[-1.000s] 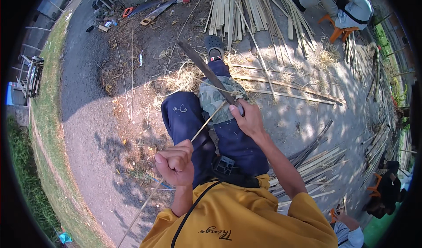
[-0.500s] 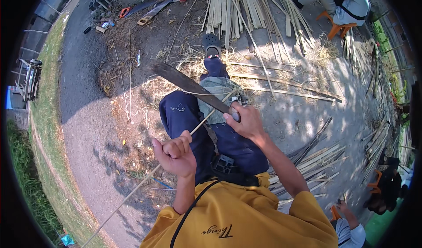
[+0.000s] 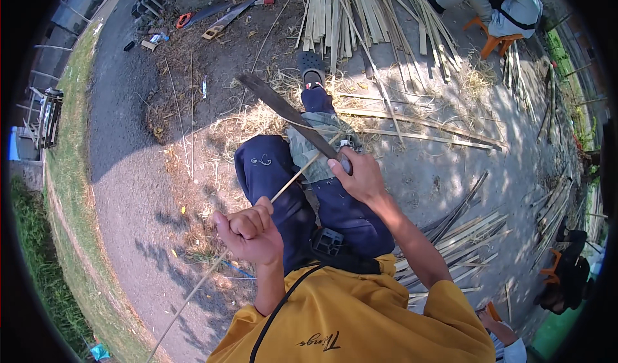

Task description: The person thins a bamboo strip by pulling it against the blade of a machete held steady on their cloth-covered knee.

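Observation:
My left hand point(image 3: 250, 233) is closed around a thin bamboo strip point(image 3: 193, 292) that runs from the lower left up toward my right knee. My right hand point(image 3: 358, 175) grips the handle of a machete point(image 3: 283, 109), whose long dark blade points up and to the left. Blade and strip cross just beside my right fist, above a greyish-green cloth point(image 3: 315, 147) lying over my right leg. A pale shaving curls beside the blade. Part of the handle is hidden by my fingers.
Long bamboo slats point(image 3: 351, 15) lie fanned out ahead, with another pile point(image 3: 457, 247) at my right. Two saws point(image 3: 235, 15) rest on the ground at the far left. A person sits on an orange stool point(image 3: 492, 38) at the far right; shavings point(image 3: 257, 121) litter the ground.
My left hand has drawn the bamboo strip slightly down and to the left. The machete's blade has swung a little, its tip now lower and farther right.

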`<state>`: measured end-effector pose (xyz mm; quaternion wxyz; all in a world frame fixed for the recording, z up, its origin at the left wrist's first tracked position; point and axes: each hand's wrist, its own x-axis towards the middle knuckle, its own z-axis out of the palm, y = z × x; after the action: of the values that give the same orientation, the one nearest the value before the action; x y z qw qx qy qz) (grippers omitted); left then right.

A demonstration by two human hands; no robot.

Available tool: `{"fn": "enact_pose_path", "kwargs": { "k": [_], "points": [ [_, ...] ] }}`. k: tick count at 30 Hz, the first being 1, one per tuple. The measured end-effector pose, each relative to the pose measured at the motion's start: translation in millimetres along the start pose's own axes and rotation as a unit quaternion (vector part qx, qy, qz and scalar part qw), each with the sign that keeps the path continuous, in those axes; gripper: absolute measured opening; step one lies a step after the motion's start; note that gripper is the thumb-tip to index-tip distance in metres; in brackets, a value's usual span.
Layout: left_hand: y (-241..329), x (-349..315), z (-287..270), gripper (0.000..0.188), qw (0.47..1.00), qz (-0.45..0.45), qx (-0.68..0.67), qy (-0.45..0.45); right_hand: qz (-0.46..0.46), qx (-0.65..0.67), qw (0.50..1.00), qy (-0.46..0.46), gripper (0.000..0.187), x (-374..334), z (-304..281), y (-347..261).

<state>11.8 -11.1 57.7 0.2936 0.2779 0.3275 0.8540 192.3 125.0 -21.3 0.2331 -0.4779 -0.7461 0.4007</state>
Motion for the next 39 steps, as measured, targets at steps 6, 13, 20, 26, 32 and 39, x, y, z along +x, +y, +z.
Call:
{"fn": "enact_pose_path", "kwargs": {
  "k": [6, 13, 20, 26, 32, 39],
  "points": [
    [11, 11, 5, 0.061, 0.979, -0.085, -0.087, 0.163, -0.039, -0.052, 0.998, -0.017, 0.046, -4, -1, 7],
    [1, 10, -3, 0.058, 0.972, -0.116, -0.105, 0.177, -0.053, -0.072, 0.996, -0.001, 0.048, -5, 4, 5],
    [-4, 15, -9, 0.057, 0.967, -0.121, -0.130, 0.185, -0.047, -0.081, 0.995, -0.034, 0.048, -3, -1, -2],
    [8, 16, -14, 0.056, 0.975, -0.106, -0.129, 0.146, -0.040, -0.060, 0.997, 0.005, 0.047, -4, 2, 2],
    [13, 25, -18, 0.056, 0.966, -0.136, -0.166, 0.141, -0.034, -0.063, 0.997, -0.002, 0.046, -3, 1, 7],
    [13, 17, -33, 0.052, 0.981, -0.136, -0.103, 0.097, -0.036, -0.085, 0.996, -0.002, 0.046, -4, 1, 4]
  ]
}}
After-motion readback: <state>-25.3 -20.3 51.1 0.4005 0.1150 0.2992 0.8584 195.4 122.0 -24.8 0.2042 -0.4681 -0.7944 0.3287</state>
